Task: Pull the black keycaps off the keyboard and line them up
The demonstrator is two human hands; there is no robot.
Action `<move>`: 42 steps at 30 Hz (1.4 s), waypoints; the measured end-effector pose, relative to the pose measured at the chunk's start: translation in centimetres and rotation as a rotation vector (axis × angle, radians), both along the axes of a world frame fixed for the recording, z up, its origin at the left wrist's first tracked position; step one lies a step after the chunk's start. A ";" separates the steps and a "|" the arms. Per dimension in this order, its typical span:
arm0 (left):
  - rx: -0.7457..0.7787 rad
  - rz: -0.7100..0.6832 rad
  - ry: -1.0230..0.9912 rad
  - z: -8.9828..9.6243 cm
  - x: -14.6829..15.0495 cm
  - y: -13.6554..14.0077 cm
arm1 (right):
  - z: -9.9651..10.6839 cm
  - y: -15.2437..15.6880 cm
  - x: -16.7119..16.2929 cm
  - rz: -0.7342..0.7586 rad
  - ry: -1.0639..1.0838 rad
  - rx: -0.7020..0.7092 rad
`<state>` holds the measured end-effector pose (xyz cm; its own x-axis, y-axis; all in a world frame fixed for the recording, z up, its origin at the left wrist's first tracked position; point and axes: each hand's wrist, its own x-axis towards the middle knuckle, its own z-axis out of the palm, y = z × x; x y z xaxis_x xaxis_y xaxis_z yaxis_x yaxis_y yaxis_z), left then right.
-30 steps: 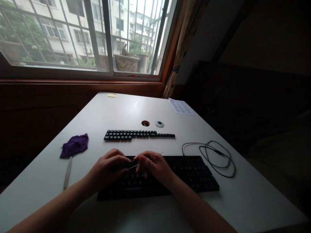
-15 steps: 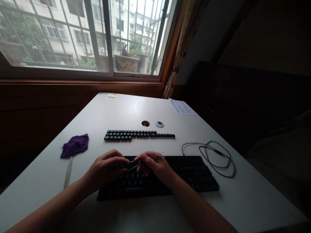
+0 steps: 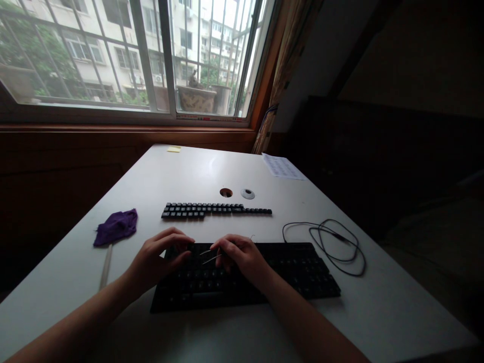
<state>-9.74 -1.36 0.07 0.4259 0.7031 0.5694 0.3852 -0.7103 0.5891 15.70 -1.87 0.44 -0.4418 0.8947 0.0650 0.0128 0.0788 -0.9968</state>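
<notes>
The left hand (image 3: 151,256) arches open near the keyboard (image 3: 302,275)'s left edge, the right hand (image 3: 241,256) grips a two-pronged wire tool (image 3: 210,259), and white desk (image 3: 212,227) separates keyboard from keycaps (image 3: 196,208).

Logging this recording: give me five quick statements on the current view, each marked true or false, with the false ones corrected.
1. The right hand holds a wire tool over the keyboard. True.
2. The left hand is clenched into a fist. False: its thumb and fingers are parted.
3. Rows of black keycaps lie beyond the keyboard. True.
4. The purple cloth lies right of the keyboard. False: it lies to the left.
5. The round cover lies beside the hole. True.
</notes>
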 end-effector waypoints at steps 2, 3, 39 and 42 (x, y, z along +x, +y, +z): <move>-0.010 -0.003 -0.005 0.1 0.1 0.0 | 0.0 -0.1 -0.1 -0.002 -0.031 0.044; -0.013 -0.005 -0.010 0.1 0.1 -0.1 | 0.0 -0.1 -0.1 -0.006 -0.051 0.070; -0.077 0.026 -0.048 0.0 0.4 0.0 | 0.5 -1.0 -0.6 -0.053 -0.257 0.566; -0.076 0.029 -0.047 0.1 0.4 -0.1 | 0.5 -1.0 -0.6 -0.067 -0.256 0.578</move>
<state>-9.34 -1.44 0.12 0.3785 0.7568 0.5329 0.3754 -0.6518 0.6590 15.10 -2.86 0.95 -0.4518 0.7728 0.4457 0.2688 0.5943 -0.7580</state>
